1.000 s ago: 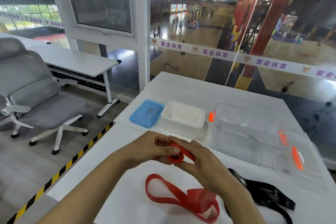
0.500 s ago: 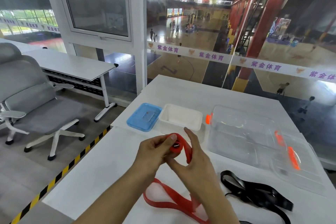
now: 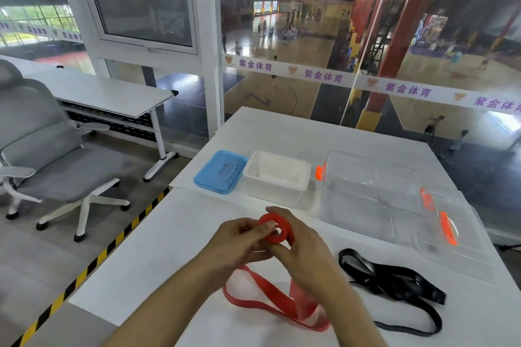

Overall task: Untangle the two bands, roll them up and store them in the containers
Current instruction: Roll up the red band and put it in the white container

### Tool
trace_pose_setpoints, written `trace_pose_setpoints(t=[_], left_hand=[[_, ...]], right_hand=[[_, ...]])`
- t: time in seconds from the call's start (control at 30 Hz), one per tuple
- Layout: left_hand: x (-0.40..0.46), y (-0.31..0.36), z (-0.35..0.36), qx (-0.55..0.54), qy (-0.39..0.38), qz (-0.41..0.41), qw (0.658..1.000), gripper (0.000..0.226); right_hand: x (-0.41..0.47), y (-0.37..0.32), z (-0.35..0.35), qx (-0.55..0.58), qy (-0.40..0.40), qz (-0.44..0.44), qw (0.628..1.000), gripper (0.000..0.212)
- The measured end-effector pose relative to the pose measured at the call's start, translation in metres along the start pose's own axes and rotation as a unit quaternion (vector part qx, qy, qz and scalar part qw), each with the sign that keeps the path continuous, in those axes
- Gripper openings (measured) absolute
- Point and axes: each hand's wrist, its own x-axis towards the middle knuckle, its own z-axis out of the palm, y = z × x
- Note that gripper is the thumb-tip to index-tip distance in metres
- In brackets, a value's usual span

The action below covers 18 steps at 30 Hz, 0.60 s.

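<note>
The red band (image 3: 275, 229) is partly wound into a small coil held above the white table (image 3: 174, 236). My left hand (image 3: 239, 245) pinches the coil with its thumb on top. My right hand (image 3: 307, 253) wraps it from the right side. The unrolled rest of the red band hangs down and lies in a loop on the table below my hands. The black band (image 3: 394, 279) lies loose and folded on the table to the right, apart from the red one. Behind my hands stand a white open container (image 3: 277, 177) and a clear container (image 3: 369, 194).
A blue lid (image 3: 220, 172) lies left of the white container. A clear lid with orange clips (image 3: 451, 231) rests at the right. A grey office chair (image 3: 42, 149) and another white desk (image 3: 112, 93) stand to the left, beyond a yellow-black floor stripe. Glass wall is behind the table.
The coil of red band has grown thicker as both hands turned it, and the loose red loop on the table has shortened. The black band has not moved.
</note>
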Motion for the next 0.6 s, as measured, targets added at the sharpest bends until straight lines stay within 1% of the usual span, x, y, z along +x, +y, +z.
trace_pose_setpoints(t=[0.1,0.17,0.23,0.33,0.4,0.47,0.6], left_hand=[[-0.004,0.006,-0.014,0.028,-0.057,0.002,0.998,0.037],[-0.002,0.012,-0.020,0.070,-0.085,0.007,0.994,0.040],[-0.001,0.018,-0.020,0.129,-0.115,0.008,0.985,0.034],[-0.003,0.022,-0.020,0.158,-0.140,0.003,0.978,0.027],[-0.002,0.020,-0.021,0.163,-0.132,0.021,0.978,0.028],[-0.001,0.015,-0.019,0.155,-0.107,0.046,0.981,0.027],[-0.003,0.008,-0.005,0.119,-0.055,0.093,0.987,0.027]], right_hand=[[0.001,0.000,-0.019,-0.025,-0.078,-0.051,0.995,0.064],[0.001,-0.005,-0.025,-0.039,-0.106,-0.074,0.991,0.065],[0.001,-0.009,-0.027,-0.046,-0.129,-0.084,0.987,0.067],[-0.001,-0.012,-0.027,-0.063,-0.147,-0.083,0.984,0.072],[-0.002,-0.013,-0.027,-0.072,-0.142,-0.080,0.984,0.074],[-0.001,-0.014,-0.027,-0.077,-0.127,-0.072,0.986,0.077],[-0.003,-0.014,-0.033,-0.072,-0.072,-0.051,0.993,0.082]])
